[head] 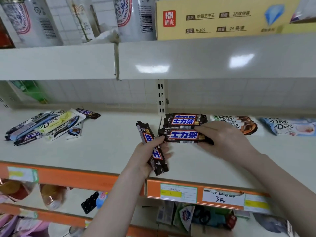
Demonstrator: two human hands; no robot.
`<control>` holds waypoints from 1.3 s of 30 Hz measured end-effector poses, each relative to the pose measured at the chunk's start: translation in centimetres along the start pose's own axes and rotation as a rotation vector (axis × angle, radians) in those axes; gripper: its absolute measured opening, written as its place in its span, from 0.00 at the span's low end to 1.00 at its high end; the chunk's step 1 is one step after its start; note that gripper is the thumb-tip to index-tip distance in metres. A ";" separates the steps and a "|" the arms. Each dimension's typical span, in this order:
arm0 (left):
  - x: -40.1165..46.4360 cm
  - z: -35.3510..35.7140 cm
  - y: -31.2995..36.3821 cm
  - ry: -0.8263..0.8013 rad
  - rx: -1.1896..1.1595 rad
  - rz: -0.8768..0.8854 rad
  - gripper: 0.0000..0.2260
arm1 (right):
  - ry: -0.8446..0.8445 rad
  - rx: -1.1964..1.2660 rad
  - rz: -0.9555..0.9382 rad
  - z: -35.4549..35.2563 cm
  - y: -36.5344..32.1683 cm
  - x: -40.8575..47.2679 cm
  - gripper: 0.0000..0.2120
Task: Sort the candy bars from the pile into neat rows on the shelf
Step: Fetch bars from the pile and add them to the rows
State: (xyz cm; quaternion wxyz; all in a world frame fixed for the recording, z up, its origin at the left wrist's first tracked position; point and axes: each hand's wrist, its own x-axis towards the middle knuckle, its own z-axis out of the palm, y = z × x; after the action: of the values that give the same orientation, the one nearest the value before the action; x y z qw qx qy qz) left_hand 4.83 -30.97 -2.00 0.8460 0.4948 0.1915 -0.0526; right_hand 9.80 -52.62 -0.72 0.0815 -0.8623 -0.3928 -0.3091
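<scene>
Dark-brown wrapper: my left hand [147,157] grips one upright candy bar [152,149], closed around its middle. My right hand [222,139] pinches a second bar [185,136] at its right end, lying flat on the shelf [106,147]. At 12 o'clock from it, touching, sits the sorted row [185,120]. At 3 o'clock lie the Dove packs [246,124]. At 9 o'clock, well apart, lies the pile [49,125].
</scene>
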 end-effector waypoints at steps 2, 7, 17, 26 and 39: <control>0.1 -0.2 0.0 -0.017 -0.035 0.001 0.03 | -0.007 -0.022 -0.010 0.7 0.6 0.4 0.15; 0.2 -0.3 -0.1 -0.027 -0.054 0.009 0.03 | -0.059 -0.056 0.048 1.9 1.8 1.2 0.12; 0.7 -0.7 -0.3 -0.055 -0.022 0.014 0.02 | -0.065 -0.139 0.103 4.1 2.9 1.7 0.13; 0.6 -0.8 -0.4 -0.073 -0.013 0.033 0.02 | -0.171 -0.137 0.124 5.4 3.4 2.1 0.15; 0.7 -0.6 -0.8 -0.070 0.021 0.077 0.04 | -0.525 -0.093 0.264 7.2 3.5 5.8 0.33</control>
State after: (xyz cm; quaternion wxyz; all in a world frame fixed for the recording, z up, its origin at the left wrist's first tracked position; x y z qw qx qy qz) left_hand 5.12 -30.76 -3.21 0.8483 0.5086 0.1422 -0.0391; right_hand 18.59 -48.60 -2.58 -0.0227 -0.9592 -0.2702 -0.0799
